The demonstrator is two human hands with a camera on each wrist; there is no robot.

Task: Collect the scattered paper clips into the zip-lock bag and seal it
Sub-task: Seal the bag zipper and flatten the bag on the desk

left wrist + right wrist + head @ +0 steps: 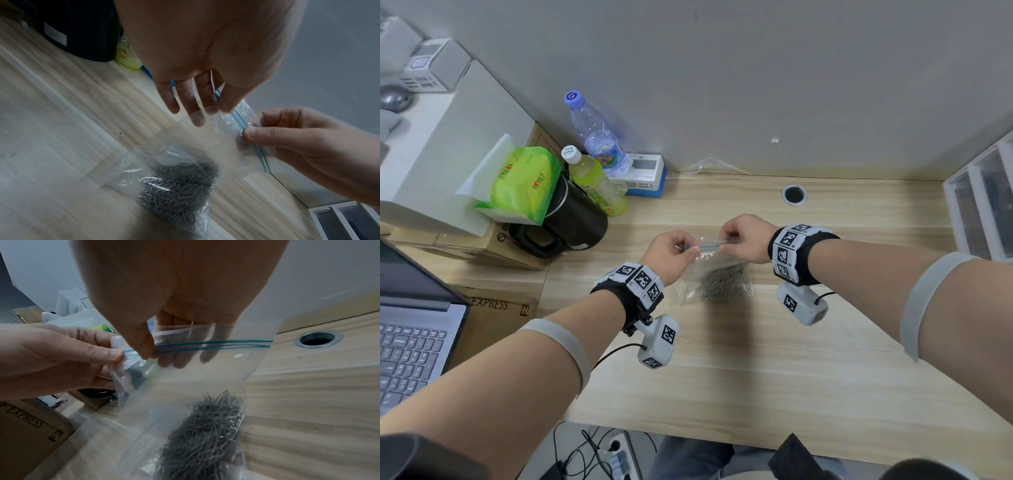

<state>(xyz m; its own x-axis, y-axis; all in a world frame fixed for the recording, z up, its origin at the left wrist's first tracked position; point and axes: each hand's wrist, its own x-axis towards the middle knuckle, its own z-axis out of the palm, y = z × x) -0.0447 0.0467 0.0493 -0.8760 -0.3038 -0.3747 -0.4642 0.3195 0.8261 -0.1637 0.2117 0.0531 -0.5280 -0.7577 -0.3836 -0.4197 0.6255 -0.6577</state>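
Note:
A clear zip-lock bag (714, 274) hangs upright over the wooden desk (756, 342), its bottom touching the desk. A heap of grey paper clips (726, 281) fills the bag's lower part (205, 434). My left hand (686, 248) pinches the left end of the blue zip strip (709, 245) between thumb and fingers. My right hand (727, 241) pinches the same strip (216, 344) just beside it, thumb in front and fingers behind the plastic. To the right of that thumb the strip's lines run slightly apart. No loose clips show on the desk.
A black jug (571, 219), two bottles (599, 137), a green tissue pack (524, 181) and cardboard boxes (493, 308) crowd the left. A laptop (410, 342) sits at the near left. A cable hole (794, 194) lies behind the bag, white drawers (983, 205) at the right.

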